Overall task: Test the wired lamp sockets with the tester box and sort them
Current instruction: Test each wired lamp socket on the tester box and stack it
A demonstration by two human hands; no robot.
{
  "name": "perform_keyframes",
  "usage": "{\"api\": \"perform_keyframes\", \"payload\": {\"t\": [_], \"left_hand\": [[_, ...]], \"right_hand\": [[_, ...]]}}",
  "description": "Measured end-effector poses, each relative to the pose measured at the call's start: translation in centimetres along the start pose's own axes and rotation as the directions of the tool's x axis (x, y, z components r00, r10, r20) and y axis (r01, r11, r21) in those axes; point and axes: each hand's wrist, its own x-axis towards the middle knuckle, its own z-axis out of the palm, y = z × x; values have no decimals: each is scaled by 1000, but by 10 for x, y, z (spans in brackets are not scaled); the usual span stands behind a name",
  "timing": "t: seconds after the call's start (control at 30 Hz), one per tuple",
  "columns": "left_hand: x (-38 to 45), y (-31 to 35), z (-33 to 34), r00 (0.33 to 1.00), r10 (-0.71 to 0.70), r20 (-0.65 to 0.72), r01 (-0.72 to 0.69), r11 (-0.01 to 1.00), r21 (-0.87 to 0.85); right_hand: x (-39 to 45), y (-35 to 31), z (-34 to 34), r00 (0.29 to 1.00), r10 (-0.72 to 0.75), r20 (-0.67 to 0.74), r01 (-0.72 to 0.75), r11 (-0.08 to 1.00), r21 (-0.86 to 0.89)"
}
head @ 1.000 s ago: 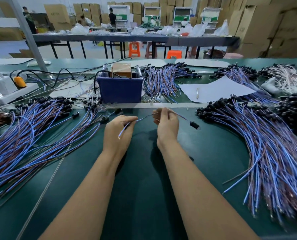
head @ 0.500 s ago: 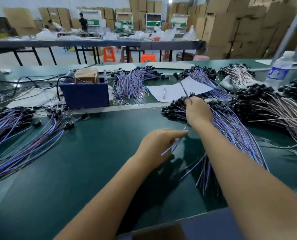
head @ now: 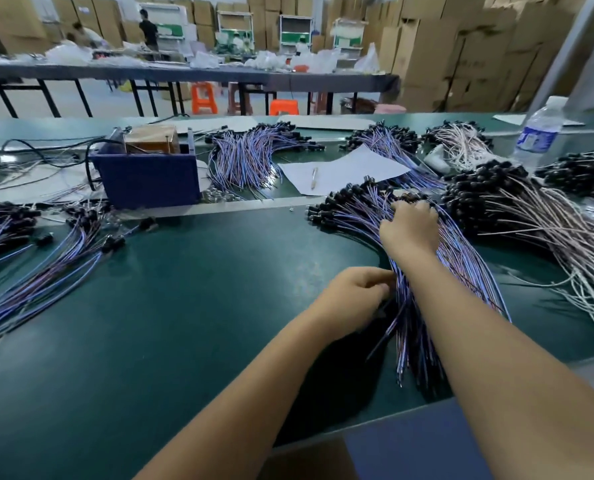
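Right hand (head: pixel 411 230) rests curled on the socket ends of the blue-wired pile (head: pixel 423 271); left hand (head: pixel 354 299) pinches wire tails lower down (grip partly hidden). Advice: isolate one lead before lifting toward the tester box (head: pixel 146 174), avoiding tangles.

Both forearms are bare right up to the bottom edge of view — no sleeves showing. The left hand (head: pixel 352 299) and right hand (head: pixel 410 230) wear nothing — bare fingers.
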Motion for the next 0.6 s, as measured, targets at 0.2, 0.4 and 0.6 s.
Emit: {"api": "perform_keyframes", "payload": {"t": [0.2,0.4,0.6], "left_hand": [[-13,-7,-87,921,10,-391,-13,1000,-4],[-53,-34,-190,726,93,-681,202,918,341],[-82,-59,-256,441,84,-893,582,731,356]], "right_hand": [[-29,-66,18,972,-235,-25,236,968,80],[-77,-157,59,875,-469,122,425,863,273],[-118,-233,97,770,-565,296,372,775,511]]}}
